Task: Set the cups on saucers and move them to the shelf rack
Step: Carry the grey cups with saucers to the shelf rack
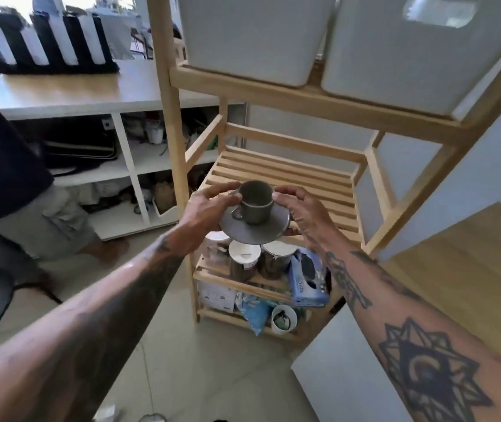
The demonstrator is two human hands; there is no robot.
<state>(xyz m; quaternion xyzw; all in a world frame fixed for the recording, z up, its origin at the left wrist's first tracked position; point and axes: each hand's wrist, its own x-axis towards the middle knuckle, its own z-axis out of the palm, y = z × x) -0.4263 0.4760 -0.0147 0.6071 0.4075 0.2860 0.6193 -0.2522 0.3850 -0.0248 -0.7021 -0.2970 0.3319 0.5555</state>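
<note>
Grey cup [256,202] on its saucer [252,231], gripped by both hands [205,208] [302,213], now needs lowering level onto the rack's slatted shelf [289,175].

You see two white plastic storage bins [328,41] side by side up top, and lower down three white-lidded jars [244,260] beside a blue cardboard glove box [307,278]. To your left stands a white cubby unit with a pale wooden top [69,92], where a black-and-white striped bag [54,41] rests
</note>
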